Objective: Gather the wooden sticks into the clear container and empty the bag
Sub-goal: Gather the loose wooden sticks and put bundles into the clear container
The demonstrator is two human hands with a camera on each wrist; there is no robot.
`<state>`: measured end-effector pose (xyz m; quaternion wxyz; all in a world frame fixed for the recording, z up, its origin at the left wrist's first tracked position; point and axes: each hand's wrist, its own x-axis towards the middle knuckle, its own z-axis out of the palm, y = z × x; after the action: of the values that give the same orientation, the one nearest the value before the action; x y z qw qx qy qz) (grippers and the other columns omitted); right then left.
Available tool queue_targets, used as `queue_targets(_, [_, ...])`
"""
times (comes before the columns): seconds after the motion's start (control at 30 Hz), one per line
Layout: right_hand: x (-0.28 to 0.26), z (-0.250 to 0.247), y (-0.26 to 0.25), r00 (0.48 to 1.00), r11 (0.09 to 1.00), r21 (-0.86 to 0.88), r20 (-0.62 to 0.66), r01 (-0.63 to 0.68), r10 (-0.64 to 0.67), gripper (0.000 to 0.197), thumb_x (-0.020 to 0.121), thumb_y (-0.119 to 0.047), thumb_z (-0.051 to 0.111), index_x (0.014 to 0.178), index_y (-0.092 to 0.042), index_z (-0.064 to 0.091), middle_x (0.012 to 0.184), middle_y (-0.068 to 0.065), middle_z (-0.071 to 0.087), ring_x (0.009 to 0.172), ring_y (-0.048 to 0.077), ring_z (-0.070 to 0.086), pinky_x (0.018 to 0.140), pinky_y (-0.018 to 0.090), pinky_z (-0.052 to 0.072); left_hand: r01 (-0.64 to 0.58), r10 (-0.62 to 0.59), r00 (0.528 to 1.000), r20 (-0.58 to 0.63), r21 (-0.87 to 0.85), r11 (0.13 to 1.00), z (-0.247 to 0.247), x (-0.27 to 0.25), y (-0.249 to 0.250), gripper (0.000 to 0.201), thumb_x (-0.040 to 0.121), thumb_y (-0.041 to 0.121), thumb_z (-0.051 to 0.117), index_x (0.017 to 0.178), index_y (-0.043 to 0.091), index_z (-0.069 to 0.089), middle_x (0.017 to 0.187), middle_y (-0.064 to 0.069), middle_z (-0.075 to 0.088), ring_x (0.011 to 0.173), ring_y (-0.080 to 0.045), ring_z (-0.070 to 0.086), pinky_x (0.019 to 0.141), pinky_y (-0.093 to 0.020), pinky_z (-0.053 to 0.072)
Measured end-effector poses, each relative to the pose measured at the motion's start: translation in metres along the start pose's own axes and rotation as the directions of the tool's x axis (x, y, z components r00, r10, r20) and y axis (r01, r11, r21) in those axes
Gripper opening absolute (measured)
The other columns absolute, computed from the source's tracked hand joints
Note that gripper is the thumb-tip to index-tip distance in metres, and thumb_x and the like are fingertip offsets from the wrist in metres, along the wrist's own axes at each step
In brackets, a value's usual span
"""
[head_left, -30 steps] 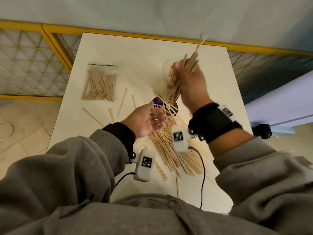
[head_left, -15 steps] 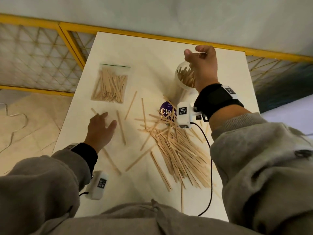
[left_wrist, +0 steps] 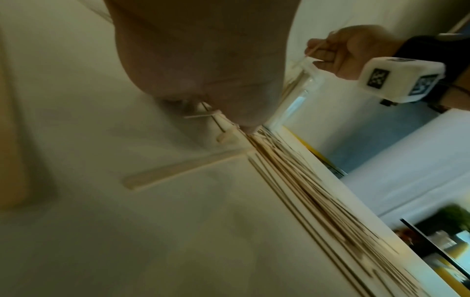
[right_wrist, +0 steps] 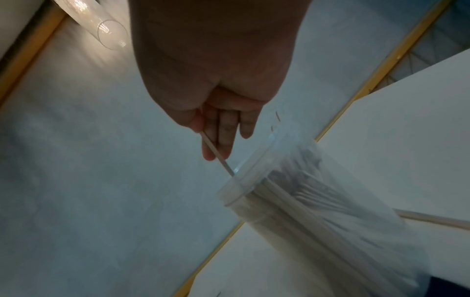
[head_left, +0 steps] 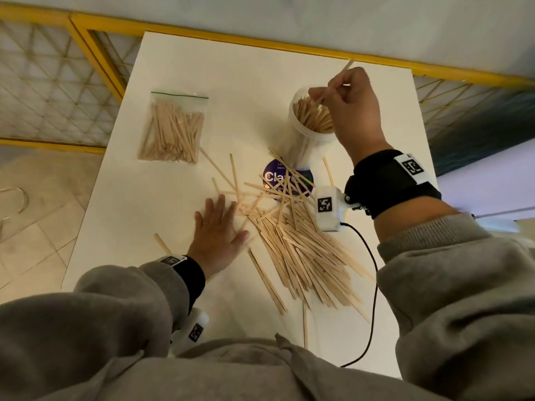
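your right hand (head_left: 354,111) pinches one stick (right_wrist: 217,153) above the clear container (head_left: 311,140); left hand (head_left: 218,237) fingers lie flat on the desk (head_left: 246,82) beside the pile (head_left: 304,247)

Your sticks (head_left: 301,250) are pale tan on the cream-white table (head_left: 231,82). At ten o'clock, the clear bag (head_left: 173,128) has a green strip. The lid (head_left: 286,176) is purple with white lettering. Your sleeves (head_left: 463,299) are grey, your wrist straps (head_left: 388,180) black.
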<state>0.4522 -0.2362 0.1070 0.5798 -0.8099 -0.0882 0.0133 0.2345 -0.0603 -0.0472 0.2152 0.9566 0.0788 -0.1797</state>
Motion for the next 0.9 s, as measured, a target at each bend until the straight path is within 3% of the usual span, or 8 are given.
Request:
queue_targets(0.13, [-0.007,-0.008,0.003,0.995,0.984,-0.153,-0.015,0.092,-0.095,0.022,0.083,-0.014,0.057,0.096,-0.029,0.048,0.109,-0.002,0.067,0.109,0.007,0.062,0.098,0.029,0.050,-0.175,0.177,0.978,0.113,-0.024,0.984,0.001,-0.003,0.018,0.075,0.094,0.053,0.034,0.150,0.023,-0.007,0.158,-0.003,-0.017,0.141,-0.024,-0.025,0.115,-0.044,-0.012])
queue_targets(0.23, [-0.025,-0.020,-0.003,0.906,0.965,-0.052,-0.334,0.257,-0.259,0.025,0.079,-0.006,0.051,0.089,-0.029,0.049,0.094,-0.004,0.060,0.090,0.010,0.059,0.083,0.023,0.048,-0.246,0.258,0.958,0.129,-0.104,0.964,-0.009,0.003,0.022,0.074,0.094,0.051,0.038,0.150,0.024,-0.004,0.160,-0.001,-0.011,0.144,-0.021,-0.018,0.118,-0.045,-0.005])
queue_targets(0.3, [-0.042,-0.023,0.015,0.887,0.984,-0.049,-0.427,0.172,-0.176,0.018,0.082,-0.009,0.050,0.082,-0.027,0.050,0.085,-0.002,0.056,0.078,0.010,0.053,0.074,0.024,0.047,-0.209,0.215,0.974,0.071,-0.090,0.974,-0.017,0.008,0.019,0.073,0.094,0.049,0.039,0.150,0.022,0.000,0.160,-0.003,-0.007,0.145,-0.023,-0.014,0.118,-0.047,-0.004])
queue_targets(0.43, [-0.075,-0.005,0.091,0.975,0.852,-0.479,-0.041,-0.213,0.220,0.019,0.088,-0.030,0.048,0.092,-0.023,0.065,0.100,0.010,0.062,0.092,0.023,0.058,0.082,0.027,0.043,0.059,-0.055,0.993,-0.106,0.032,0.998,-0.033,0.003,-0.004,0.072,0.093,0.052,0.038,0.150,0.021,0.009,0.160,-0.005,0.001,0.146,-0.033,-0.008,0.114,-0.056,-0.001])
queue_targets(0.6, [-0.101,0.027,0.142,0.867,0.630,-0.739,0.454,0.238,0.205,0.054,0.095,-0.035,0.039,0.146,-0.016,0.034,0.157,0.008,0.028,0.146,0.030,0.022,0.116,0.052,0.025,0.084,-0.085,0.994,0.075,0.027,0.996,-0.028,-0.057,-0.058,0.103,0.067,0.087,0.028,0.148,0.035,-0.008,0.156,0.007,-0.023,0.143,-0.027,-0.024,0.111,-0.059,-0.006])
queue_targets(0.77, [-0.143,0.018,0.140,0.779,0.574,-0.715,0.594,0.398,0.200,0.054,0.103,-0.027,0.030,0.153,-0.012,0.017,0.163,0.005,0.008,0.150,0.025,0.007,0.122,0.047,0.011,-0.223,0.161,0.957,0.240,0.258,0.940,-0.004,-0.097,-0.094,0.119,0.058,0.095,0.031,0.145,0.034,-0.020,0.152,0.003,-0.035,0.137,-0.025,-0.036,0.110,-0.055,-0.017])
queue_targets(0.83, [-0.155,0.007,0.139,0.739,0.602,-0.669,0.648,0.436,0.184,0.052,0.102,-0.031,0.030,0.152,-0.016,0.021,0.163,0.002,0.012,0.150,0.021,0.008,0.122,0.045,0.012,-0.238,0.178,0.961,0.213,0.303,0.923,0.002,-0.096,-0.090,0.118,0.061,0.094,0.031,0.148,0.029,-0.015,0.156,-0.001,-0.026,0.140,-0.028,-0.030,0.110,-0.050,-0.019])
queue_targets(0.9, [-0.152,-0.009,0.143,0.778,0.627,-0.648,0.620,0.433,0.103,0.049,0.101,-0.041,0.027,0.147,-0.024,0.030,0.158,0.002,0.025,0.147,0.021,0.019,0.119,0.048,0.019,-0.248,0.190,0.961,0.199,0.327,0.912,0.005,-0.087,-0.081,0.116,0.062,0.094,0.027,0.148,0.027,-0.016,0.157,-0.003,-0.024,0.141,-0.029,-0.028,0.109,-0.048,-0.019])
